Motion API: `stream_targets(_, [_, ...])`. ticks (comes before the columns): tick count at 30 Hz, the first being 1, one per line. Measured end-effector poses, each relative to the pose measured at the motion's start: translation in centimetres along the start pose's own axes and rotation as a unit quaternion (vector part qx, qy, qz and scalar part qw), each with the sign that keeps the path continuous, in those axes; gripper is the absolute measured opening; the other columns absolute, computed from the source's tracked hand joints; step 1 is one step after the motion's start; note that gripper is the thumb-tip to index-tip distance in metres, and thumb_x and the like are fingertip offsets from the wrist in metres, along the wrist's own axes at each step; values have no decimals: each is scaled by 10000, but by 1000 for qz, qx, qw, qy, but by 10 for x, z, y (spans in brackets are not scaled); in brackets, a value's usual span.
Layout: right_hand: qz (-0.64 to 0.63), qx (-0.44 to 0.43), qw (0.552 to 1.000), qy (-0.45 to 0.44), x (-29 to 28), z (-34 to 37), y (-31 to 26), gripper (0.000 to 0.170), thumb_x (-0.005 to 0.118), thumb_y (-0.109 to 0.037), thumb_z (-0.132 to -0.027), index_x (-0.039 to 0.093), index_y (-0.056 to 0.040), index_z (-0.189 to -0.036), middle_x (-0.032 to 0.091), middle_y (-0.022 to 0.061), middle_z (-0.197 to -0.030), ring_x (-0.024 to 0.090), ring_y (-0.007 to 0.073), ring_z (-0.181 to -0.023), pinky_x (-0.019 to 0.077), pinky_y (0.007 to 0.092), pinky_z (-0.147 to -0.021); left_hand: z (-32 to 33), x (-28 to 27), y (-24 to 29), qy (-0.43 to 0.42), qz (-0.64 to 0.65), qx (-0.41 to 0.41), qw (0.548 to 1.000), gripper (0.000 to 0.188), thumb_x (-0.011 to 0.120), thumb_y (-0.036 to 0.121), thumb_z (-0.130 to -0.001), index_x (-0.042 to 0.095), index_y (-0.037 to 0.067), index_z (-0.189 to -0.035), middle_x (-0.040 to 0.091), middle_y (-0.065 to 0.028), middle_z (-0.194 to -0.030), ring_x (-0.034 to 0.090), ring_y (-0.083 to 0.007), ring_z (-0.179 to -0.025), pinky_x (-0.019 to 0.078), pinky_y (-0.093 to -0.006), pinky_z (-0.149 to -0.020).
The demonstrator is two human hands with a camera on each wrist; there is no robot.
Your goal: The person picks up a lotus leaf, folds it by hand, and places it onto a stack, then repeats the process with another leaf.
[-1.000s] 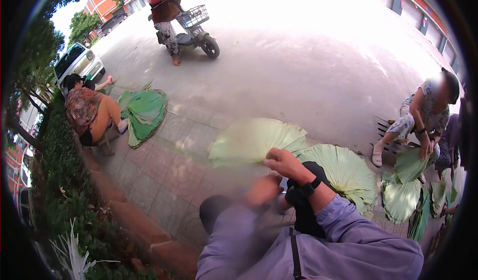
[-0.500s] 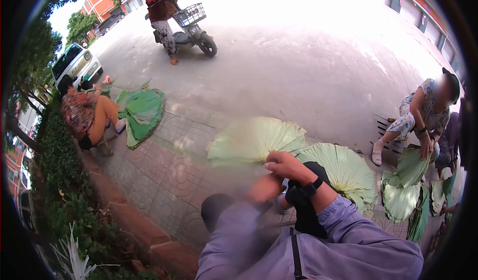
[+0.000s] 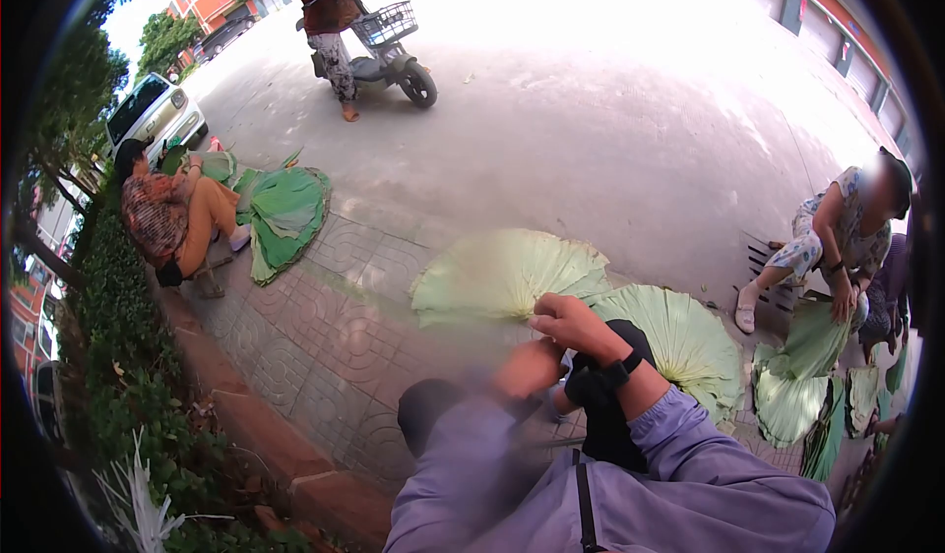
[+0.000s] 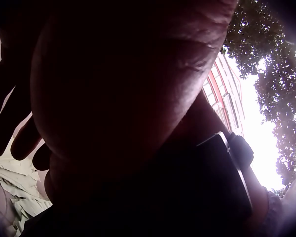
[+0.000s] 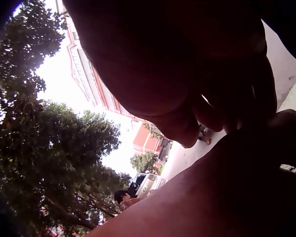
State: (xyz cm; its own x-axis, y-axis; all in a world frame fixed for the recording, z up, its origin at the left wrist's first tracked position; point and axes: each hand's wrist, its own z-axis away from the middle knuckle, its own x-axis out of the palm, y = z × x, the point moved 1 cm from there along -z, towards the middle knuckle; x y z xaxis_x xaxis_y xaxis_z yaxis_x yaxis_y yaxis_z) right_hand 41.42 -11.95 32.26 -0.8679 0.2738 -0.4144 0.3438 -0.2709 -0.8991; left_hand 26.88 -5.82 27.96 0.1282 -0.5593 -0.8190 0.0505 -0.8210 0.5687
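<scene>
My right hand hangs loosely bent at the wrist beside my dark-clad knee, with a black band on its wrist. Just below and left of it is my left hand, partly blurred; whether the two touch is unclear. Nothing shows in either hand. In the left wrist view the fingers hang loose and apart, dark against the light. The right wrist view has the right fingers bent near the other arm. Beyond the hands lie a pale green fan of leaves and a second one.
At the left, a person sits by green leaves. Another person at the right handles leaves. Someone stands with a scooter on the road. A brick kerb and hedge run along the left.
The head view has shifted slightly. At the left, the seated person's arms have moved in toward the knees, with a green leaf now beside them. My hands have stayed almost where they were.
</scene>
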Motion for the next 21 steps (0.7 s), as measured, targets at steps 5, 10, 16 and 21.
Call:
stream_targets(5, [-27, 11, 999, -35, -4, 1, -4, 256, 661, -220, -957, 666, 25, -1031, 652, 80, -837, 651, 171, -772, 533, 341, -672, 1, -1, 0, -8, -9, -7, 1000, 462, 712, 258, -886, 612, -14, -1246, 688, -237, -1113, 695, -388, -1003, 568, -496, -842])
stream_targets(10, [-61, 24, 996, -61, -7, 5, -15, 263, 661, -217, -961, 665, 24, -1068, 652, 64, -869, 645, 160, -794, 530, 327, -687, 2, -4, 4, 14, -2, -9, 1000, 450, 701, 257, -890, 616, -20, -1235, 696, -237, -1081, 702, -391, -978, 575, -503, -826])
stream_targets(16, [-138, 46, 986, -85, -13, 10, -25, 265, 671, -218, -958, 670, 17, -1083, 656, 49, -898, 629, 143, -830, 520, 310, -761, 0, 1, 1, -3, -11, -23, 1000, 386, 693, 242, -889, 642, -14, -1173, 703, -227, -1064, 706, -391, -962, 574, -508, -826])
stream_targets(21, [-173, 49, 981, -79, -13, 7, -16, 286, 682, -239, -958, 674, 14, -1091, 660, 34, -925, 629, 137, -849, 517, 307, -771, -3, 4, -2, -2, -10, -17, 1000, 367, 695, 231, -885, 650, -5, -1163, 703, -225, -1065, 702, -390, -980, 570, -508, -832])
